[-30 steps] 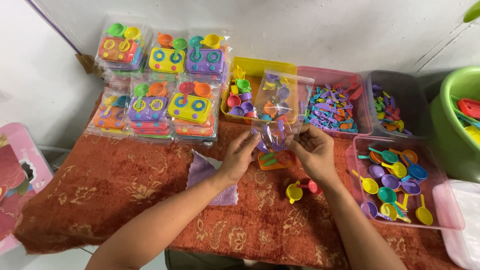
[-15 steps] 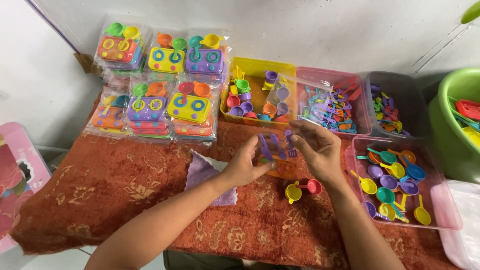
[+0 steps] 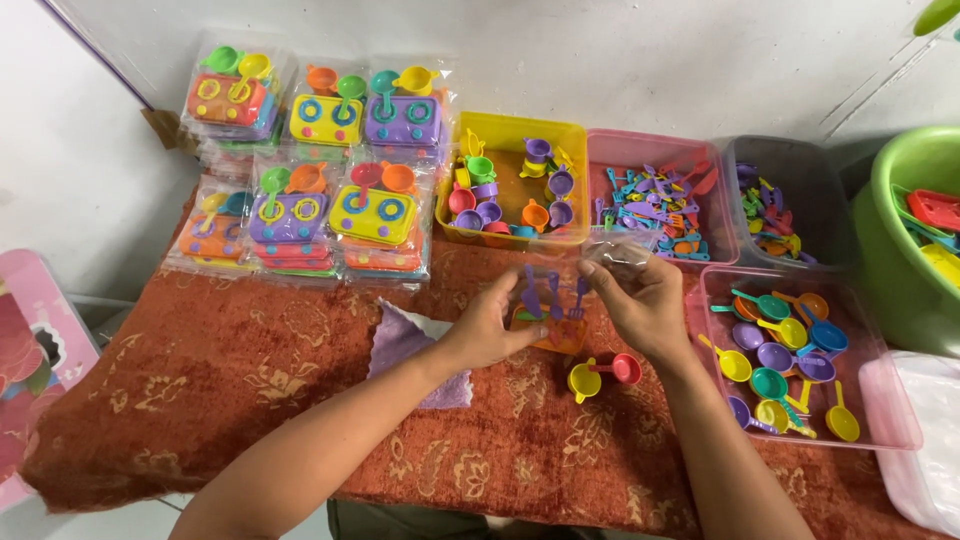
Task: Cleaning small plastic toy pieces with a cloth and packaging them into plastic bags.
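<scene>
Head view: left hand (image 3: 490,325) and right hand (image 3: 640,300) are now lowering the clear bag (image 3: 560,300), both pinching it shut around 3 purple utensils (image 3: 553,295); orange stove (image 3: 555,335) is lying just beneath.

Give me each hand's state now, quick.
Left hand: fingers closed on the clear bag of small toy utensils.
Right hand: fingers pinching the same bag at its top.

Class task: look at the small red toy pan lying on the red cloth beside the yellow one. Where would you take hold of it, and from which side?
Probably by its thin handle, coming from above. The red toy pan lies flat on the cloth, its handle pointing left to the yellow pan. Pinch the handle midway; the round bowl is wider and sits just below the right hand.
</scene>
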